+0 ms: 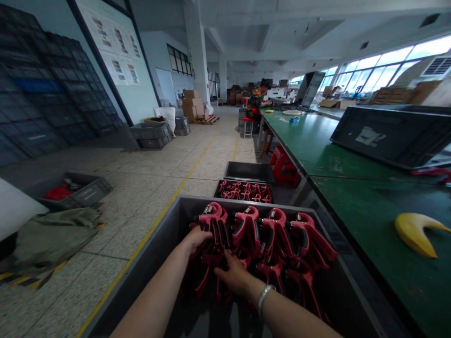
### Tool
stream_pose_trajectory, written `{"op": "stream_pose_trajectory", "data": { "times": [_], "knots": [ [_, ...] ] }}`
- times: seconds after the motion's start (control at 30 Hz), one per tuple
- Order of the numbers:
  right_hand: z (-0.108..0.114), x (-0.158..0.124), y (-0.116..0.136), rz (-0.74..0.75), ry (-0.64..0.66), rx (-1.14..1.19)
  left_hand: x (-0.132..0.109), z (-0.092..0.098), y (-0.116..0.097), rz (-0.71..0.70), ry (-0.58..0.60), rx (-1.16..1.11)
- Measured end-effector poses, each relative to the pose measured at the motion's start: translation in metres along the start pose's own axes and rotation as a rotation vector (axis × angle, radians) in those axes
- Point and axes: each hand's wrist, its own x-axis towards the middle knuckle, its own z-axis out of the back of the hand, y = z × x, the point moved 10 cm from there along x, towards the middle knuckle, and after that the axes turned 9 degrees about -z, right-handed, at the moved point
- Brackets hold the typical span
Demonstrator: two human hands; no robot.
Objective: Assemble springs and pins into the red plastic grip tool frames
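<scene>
A dark grey plastic crate [165, 244] sits right below me, holding several red and black hand grippers [271, 230] standing in a row. My left hand [195, 238] is closed around the leftmost red gripper [213, 220] at the row's left end. My right hand [234, 274], a silver bangle on its wrist, reaches into the crate with its fingers curled among lower red grippers; what they hold is hidden.
Two more crates [246, 190] stand ahead on the floor, the nearer full of red grippers. A long green table [352, 197] runs along the right with a yellow curved part [416, 232] and a black crate [391, 134]. A seated person [255, 105] works far down the table.
</scene>
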Motion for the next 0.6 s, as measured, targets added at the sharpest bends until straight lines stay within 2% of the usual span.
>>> {"op": "stream_pose_trajectory", "data": {
  "times": [0.17, 0.33, 0.5, 0.6],
  "knots": [
    [-0.002, -0.011, 0.003, 0.006, -0.058, -0.055, -0.001, 0.0, -0.002, -0.069, -0.007, 0.096],
    [-0.014, -0.026, 0.003, 0.059, -0.039, -0.088, 0.005, 0.002, -0.011, -0.131, 0.002, 0.217],
    [0.005, -0.031, -0.005, 0.085, -0.109, -0.069, 0.001, -0.003, -0.024, -0.129, 0.11, 0.355],
    [0.013, -0.031, -0.007, 0.089, -0.135, -0.04, 0.003, -0.003, -0.027, -0.11, 0.108, 0.474]
  ]
}}
